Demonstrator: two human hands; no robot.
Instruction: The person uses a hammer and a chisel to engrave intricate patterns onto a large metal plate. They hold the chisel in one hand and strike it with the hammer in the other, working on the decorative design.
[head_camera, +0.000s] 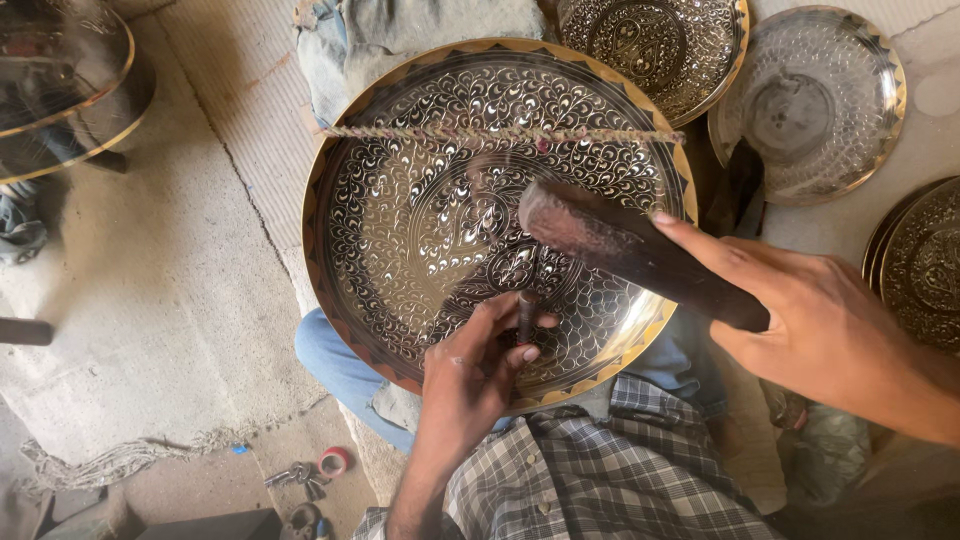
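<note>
A large round metal plate (420, 200) with engraved leaf patterns and a gold rim rests on my lap, with a twisted cord (500, 133) stretched across its upper part. My left hand (475, 375) pinches a small dark chisel (525, 315) upright against the plate's lower middle. My right hand (820, 320) grips a dark wooden mallet (620, 245), its head raised and slightly blurred just above the chisel.
Other engraved plates lie around: one at the top centre (655, 40), one at the top right (810, 100), one at the right edge (925, 260), a stack at the top left (60, 90). Small tools and a tape roll (332, 462) sit on the floor mat.
</note>
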